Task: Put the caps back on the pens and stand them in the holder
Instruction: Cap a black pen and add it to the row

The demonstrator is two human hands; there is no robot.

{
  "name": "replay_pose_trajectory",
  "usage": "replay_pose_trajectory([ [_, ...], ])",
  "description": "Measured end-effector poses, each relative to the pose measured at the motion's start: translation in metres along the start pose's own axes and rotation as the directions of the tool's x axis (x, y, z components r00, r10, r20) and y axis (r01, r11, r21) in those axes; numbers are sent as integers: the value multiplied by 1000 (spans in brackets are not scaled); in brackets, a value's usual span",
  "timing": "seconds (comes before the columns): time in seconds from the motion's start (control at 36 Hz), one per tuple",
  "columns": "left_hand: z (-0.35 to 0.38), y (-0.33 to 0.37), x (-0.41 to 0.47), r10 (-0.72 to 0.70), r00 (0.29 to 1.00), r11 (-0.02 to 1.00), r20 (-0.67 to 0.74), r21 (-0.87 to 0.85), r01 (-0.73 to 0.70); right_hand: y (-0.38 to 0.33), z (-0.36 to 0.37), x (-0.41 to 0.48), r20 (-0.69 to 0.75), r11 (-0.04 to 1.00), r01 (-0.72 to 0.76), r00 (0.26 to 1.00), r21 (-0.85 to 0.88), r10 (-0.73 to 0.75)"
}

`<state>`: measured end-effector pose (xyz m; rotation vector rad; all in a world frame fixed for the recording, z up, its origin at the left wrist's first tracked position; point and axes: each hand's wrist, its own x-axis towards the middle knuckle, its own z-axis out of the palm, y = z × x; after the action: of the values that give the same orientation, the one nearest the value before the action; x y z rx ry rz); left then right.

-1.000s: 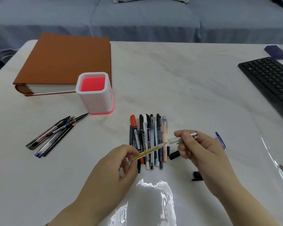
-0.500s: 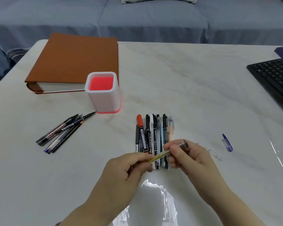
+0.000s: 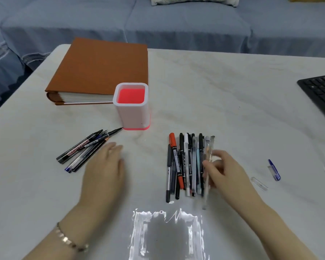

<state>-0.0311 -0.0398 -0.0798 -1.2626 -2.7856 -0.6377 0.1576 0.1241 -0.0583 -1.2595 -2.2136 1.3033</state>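
Observation:
A white holder (image 3: 131, 115) with a pink inside stands mid-table with no pens in it. A row of capped pens (image 3: 186, 166) lies side by side in front of it to the right. My right hand (image 3: 225, 171) grips a clear-capped pen (image 3: 207, 177) at the right edge of that row; the pen is blurred. A bunch of uncapped pens (image 3: 84, 149) lies to the left. My left hand (image 3: 105, 169) hovers flat beside that bunch, fingers apart and holding nothing. A clear cap (image 3: 259, 183) and a blue cap (image 3: 274, 169) lie to the right.
A thick brown album (image 3: 99, 70) lies behind the holder. A black keyboard (image 3: 323, 92) sits at the right edge. A shiny glare patch (image 3: 167, 235) marks the near table. A blue sofa (image 3: 176, 21) runs behind the table.
The two hands joined cap and yellow pen, then parted. My left hand let go and moved left toward the uncapped bunch. My right hand carried the capped pen to the row.

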Motion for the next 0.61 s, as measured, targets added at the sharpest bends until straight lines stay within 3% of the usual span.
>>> replay_pose_trajectory([
  [0.17, -2, -39, 9, -124, 991, 961, 41, 255, 109, -6, 11, 23, -72, 956, 147, 983, -254, -170],
  [0.31, 4, -46, 13, -122, 992, 958, 22, 264, 111, -3, 31, 31, 14, 868, 191, 978, -458, -208],
  [0.44, 6, -45, 21, -160, 987, 961, 14, 229, 152, 3, 30, 16, 26, 874, 230, 970, -429, -242],
  [0.61, 9, -33, 24, -102, 993, 958, 53, 273, 84, 17, 9, -4, 33, 902, 249, 967, -353, -253],
])
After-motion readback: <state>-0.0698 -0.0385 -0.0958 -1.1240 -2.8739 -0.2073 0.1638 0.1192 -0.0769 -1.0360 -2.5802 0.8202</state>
